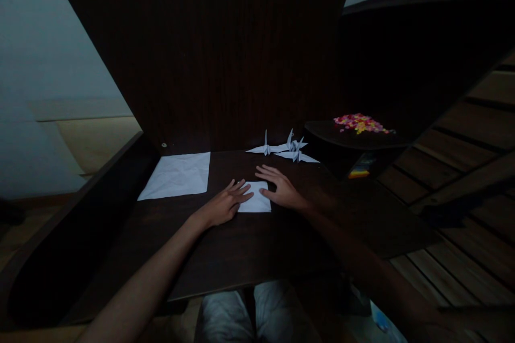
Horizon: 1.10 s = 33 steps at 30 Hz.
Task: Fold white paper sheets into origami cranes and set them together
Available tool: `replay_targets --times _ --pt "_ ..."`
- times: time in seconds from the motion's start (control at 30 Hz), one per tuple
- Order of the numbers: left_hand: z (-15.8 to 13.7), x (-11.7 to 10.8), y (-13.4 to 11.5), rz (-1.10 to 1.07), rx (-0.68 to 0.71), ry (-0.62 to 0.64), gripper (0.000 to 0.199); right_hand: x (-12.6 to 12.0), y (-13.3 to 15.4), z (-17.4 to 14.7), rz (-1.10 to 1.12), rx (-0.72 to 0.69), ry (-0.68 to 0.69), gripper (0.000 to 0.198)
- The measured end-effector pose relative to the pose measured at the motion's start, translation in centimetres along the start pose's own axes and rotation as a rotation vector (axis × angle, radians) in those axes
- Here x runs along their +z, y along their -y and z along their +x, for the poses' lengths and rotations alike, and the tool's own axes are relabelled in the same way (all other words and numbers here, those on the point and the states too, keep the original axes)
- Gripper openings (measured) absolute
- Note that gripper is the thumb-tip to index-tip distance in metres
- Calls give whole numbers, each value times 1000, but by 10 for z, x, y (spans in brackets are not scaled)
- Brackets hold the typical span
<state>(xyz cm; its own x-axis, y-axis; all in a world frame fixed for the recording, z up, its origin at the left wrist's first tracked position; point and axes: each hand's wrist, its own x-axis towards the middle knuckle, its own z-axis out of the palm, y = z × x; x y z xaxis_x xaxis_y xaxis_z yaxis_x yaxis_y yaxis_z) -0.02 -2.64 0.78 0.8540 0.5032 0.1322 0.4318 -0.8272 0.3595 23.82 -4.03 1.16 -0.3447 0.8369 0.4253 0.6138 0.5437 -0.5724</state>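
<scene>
the left hand (226,206) lies flat with its fingers spread over the left side of a small white paper square (258,204) on the dark desk (233,257), and the right hand (285,191) is open too, with its thumb over the paper and its other fingers poking past the far edge. behind the hands, some white paper birds (296,156) sit near the tall dark board (225,64), and a bigger white sheet (177,176) lies to the left. a heap of pink and yellow bits (360,123) sits on the right shelf (336,134)

Left hand (226,206), right hand (284,192) on white paper (257,204); paper cranes (296,156) beyond
</scene>
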Motion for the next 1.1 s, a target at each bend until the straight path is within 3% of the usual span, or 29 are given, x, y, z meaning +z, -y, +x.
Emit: replay_targets --times 0.17,0.33,0.5,0.6,0.73,0.83,1.1 --pt "2 5 14 95 -98 -67 62 10 -1 -7 -58 -38 339 60" --pt "1 3 15 143 -232 -89 47 15 1 -7 -141 -4 366 76" --pt "0 2 8 194 -287 -47 61 15 8 -6 -278 78 415 93" --pt "1 3 7 212 -271 -62 57 15 8 -7 -314 98 409 98" --pt "3 3 10 183 -124 -146 48 14 1 -7 -273 74 347 87" --pt "4 4 13 125 -64 -118 52 12 -8 -5 -196 51 288 66" --pt "3 0 7 20 -105 -98 43 9 -29 -1 7 -10 162 48"
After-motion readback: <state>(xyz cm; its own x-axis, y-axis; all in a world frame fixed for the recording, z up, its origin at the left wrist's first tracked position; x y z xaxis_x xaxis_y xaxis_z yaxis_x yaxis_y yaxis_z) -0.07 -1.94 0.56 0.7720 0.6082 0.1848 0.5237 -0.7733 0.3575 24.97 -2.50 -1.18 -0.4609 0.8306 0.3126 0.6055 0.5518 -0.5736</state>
